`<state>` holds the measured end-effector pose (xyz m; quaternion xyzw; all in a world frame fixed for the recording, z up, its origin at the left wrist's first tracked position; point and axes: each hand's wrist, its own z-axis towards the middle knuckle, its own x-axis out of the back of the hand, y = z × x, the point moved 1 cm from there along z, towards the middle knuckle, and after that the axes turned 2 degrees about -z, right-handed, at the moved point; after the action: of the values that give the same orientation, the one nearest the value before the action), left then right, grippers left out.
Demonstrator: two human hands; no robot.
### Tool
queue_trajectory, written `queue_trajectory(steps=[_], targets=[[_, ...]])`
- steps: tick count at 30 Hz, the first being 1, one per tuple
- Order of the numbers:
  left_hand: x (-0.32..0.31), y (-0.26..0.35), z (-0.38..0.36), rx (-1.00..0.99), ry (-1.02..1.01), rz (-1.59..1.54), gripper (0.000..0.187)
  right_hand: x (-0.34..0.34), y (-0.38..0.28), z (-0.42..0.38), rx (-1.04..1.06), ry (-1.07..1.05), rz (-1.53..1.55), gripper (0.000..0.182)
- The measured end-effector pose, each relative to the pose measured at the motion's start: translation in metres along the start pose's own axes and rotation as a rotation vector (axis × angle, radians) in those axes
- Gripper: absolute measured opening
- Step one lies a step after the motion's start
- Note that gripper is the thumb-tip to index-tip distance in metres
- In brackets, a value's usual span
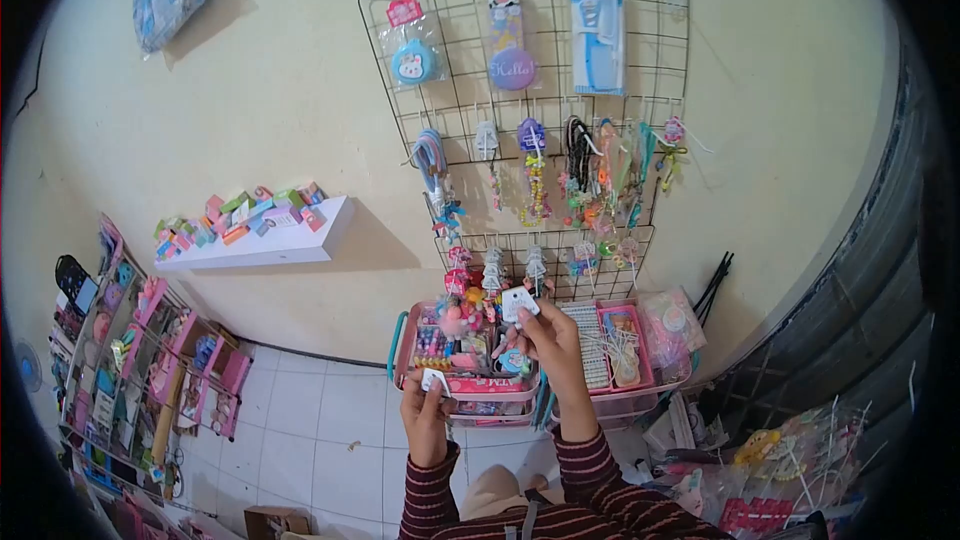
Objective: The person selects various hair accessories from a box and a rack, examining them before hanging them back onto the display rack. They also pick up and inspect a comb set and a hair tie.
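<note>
My left hand is closed on a small white card, held low in front of the pink bin. Higher and to the right, my right hand pinches another white card with dark print, in front of the lowest row of the wire rack. A small blue item is below that card; whether it hangs from it I cannot tell. Behind both hands stands a pink bin filled with colourful beaded and plush trinkets.
A wire grid rack with hanging accessories covers the wall ahead. A white shelf with small boxes is at left, above pink shelving. A second bin stands right, with plastic-wrapped goods below.
</note>
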<state>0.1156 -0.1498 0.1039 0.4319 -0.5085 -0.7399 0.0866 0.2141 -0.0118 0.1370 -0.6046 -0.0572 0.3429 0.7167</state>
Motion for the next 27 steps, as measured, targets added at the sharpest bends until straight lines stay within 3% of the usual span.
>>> queue_trajectory(steps=[3, 15, 18, 27], targets=[[0.0, 0.0, 0.023, -0.018, 0.047, 0.018, 0.01, -0.009, -0.005, 0.029, 0.034, -0.007, -0.008, 0.016], [-0.015, -0.015, 0.137, 0.015, -0.173, 0.016, 0.016, -0.021, 0.004, 0.119, 0.061, 0.009, -0.079, 0.017], [-0.022, -0.006, 0.161, -0.061, -0.188, 0.042, 0.016, -0.031, -0.002, 0.14, 0.122, 0.022, -0.073, 0.017], [-0.036, -0.004, 0.204, -0.003, -0.288, 0.085, 0.016, -0.033, -0.001, 0.172, 0.213, 0.124, -0.102, 0.019]])
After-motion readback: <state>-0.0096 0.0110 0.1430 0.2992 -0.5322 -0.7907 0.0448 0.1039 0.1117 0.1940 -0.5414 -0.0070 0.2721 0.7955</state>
